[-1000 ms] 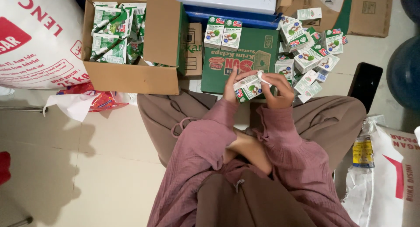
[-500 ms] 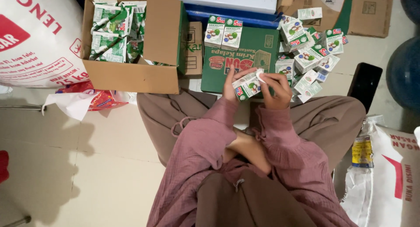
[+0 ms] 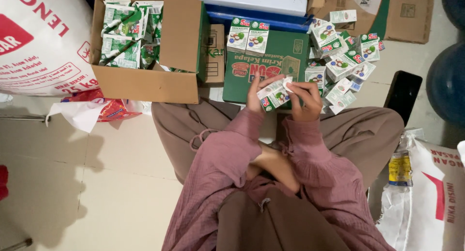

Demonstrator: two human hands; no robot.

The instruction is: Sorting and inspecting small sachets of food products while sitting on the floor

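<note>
Both hands are holding one small white-and-green carton (image 3: 273,94) over the green flat box (image 3: 266,67).

The left hand (image 3: 257,92) is gripping the carton's left end, its fingers (image 3: 269,80) curling closed over the top edge, while the right hand (image 3: 306,100) is pinching the right end with its fingers (image 3: 295,86) pressed together on a corner flap. The carton is sitting tilted, just above the green flat box's near edge. Two matching cartons (image 3: 248,35) are standing upright on that box's far part. A loose pile of cartons (image 3: 341,57) is lying just right of it, and an open cardboard box (image 3: 145,81) packed with cartons is sitting left of it.
</note>
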